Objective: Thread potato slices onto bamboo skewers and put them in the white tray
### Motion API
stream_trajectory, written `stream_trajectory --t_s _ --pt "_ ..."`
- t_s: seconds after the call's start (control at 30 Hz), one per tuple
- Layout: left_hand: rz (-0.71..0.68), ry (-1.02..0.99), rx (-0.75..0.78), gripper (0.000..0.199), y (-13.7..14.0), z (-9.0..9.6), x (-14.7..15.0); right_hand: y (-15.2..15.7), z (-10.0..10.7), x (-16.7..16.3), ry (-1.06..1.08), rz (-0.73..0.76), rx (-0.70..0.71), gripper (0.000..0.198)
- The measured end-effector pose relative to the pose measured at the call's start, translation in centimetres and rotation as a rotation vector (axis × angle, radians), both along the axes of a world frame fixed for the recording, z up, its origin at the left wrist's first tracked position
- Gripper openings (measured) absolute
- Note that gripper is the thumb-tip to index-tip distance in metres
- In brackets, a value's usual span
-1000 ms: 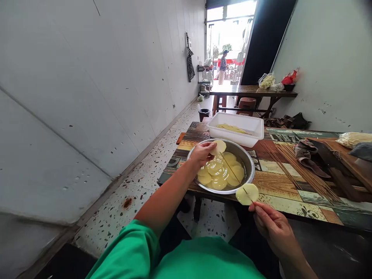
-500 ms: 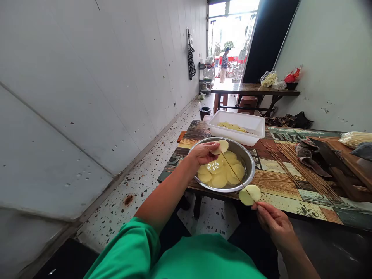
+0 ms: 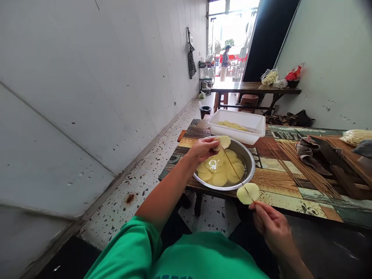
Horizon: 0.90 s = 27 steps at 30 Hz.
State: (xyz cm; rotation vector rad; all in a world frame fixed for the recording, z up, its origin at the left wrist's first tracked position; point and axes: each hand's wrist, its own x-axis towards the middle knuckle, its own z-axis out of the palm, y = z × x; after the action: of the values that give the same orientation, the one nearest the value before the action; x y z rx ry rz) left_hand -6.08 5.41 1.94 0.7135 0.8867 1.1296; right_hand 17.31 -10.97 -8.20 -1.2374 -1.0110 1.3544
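Note:
My left hand (image 3: pixel 202 149) pinches a thin, pale yellow potato slice (image 3: pixel 223 143) over the metal bowl (image 3: pixel 250 164). A long thin skewer (image 3: pixel 233 166) runs from that slice down to my right hand (image 3: pixel 271 223), which grips its lower end with closed fingers. Another potato slice (image 3: pixel 248 193) is threaded on the skewer just above my right fingertips. Several round potato slices (image 3: pixel 219 178) lie in water in the bowl. Whether the skewer tip has pierced the slice in my left hand is too small to tell.
Behind the bowl is a white plastic tub (image 3: pixel 255 133) with skewered slices (image 3: pixel 232 126) in it. Loose skewers (image 3: pixel 302 166) lie on the patterned table (image 3: pixel 273 182), beside a crumpled cloth (image 3: pixel 308 149). A person (image 3: pixel 224 64) stands by the far doorway.
The threaded slice and my right hand have shifted slightly up and left. My left hand keeps its pinch on the upper slice at the skewer's far end.

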Motion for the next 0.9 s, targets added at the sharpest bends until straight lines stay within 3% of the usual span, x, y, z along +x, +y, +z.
stream_trajectory --t_s 0.07,0.13,0.2,0.3,0.37,0.43,0.5,0.57,0.63,0.77,0.83,0.9 --pt "0.025 0.027 0.032 0.021 0.0 0.1 0.0 0.0 -0.5 -0.1 -0.147 -0.184 0.127 0.026" --pt "0.044 0.044 0.060 0.022 0.0 0.0 0.0 0.1 -0.5 0.0 -0.168 -0.255 0.153 0.026" --pt "0.053 0.058 0.081 0.024 0.0 -0.2 0.0 0.1 -0.1 0.1 -0.118 -0.189 0.085 0.027" --pt "0.042 0.076 0.111 0.027 -0.1 -0.3 0.0 0.1 0.9 0.0 0.064 0.064 -0.112 0.035" --pt "0.047 0.092 0.126 0.027 -0.2 -0.3 0.1 0.0 1.3 -0.3 0.148 0.143 -0.178 0.038" --pt "0.063 0.117 0.142 0.026 -0.3 -0.3 0.2 -0.2 1.4 -0.9 0.098 0.059 -0.118 0.036" --pt "0.090 0.148 0.174 0.024 -0.4 -0.2 0.3 -0.5 1.3 -1.4 -0.101 -0.149 0.057 0.033" --pt "0.115 0.187 0.210 0.022 -0.5 -0.1 0.2 -0.6 1.1 -1.6 -0.244 -0.263 0.172 0.031" --pt "0.116 0.218 0.228 0.020 -0.6 0.0 0.2 -0.3 1.1 -1.3 -0.169 -0.171 0.108 0.031" --pt "0.001 0.227 0.226 0.024 -0.8 -0.2 0.2 0.6 1.7 -0.3 0.281 0.155 -0.212 0.035" --pt "-0.030 0.212 0.223 0.026 -0.8 -0.5 0.4 0.7 1.8 -0.2 0.328 0.158 -0.206 0.036" --pt "-0.011 0.171 0.204 0.028 -0.9 -0.8 0.6 0.6 1.7 -0.2 0.194 0.065 -0.067 0.034"
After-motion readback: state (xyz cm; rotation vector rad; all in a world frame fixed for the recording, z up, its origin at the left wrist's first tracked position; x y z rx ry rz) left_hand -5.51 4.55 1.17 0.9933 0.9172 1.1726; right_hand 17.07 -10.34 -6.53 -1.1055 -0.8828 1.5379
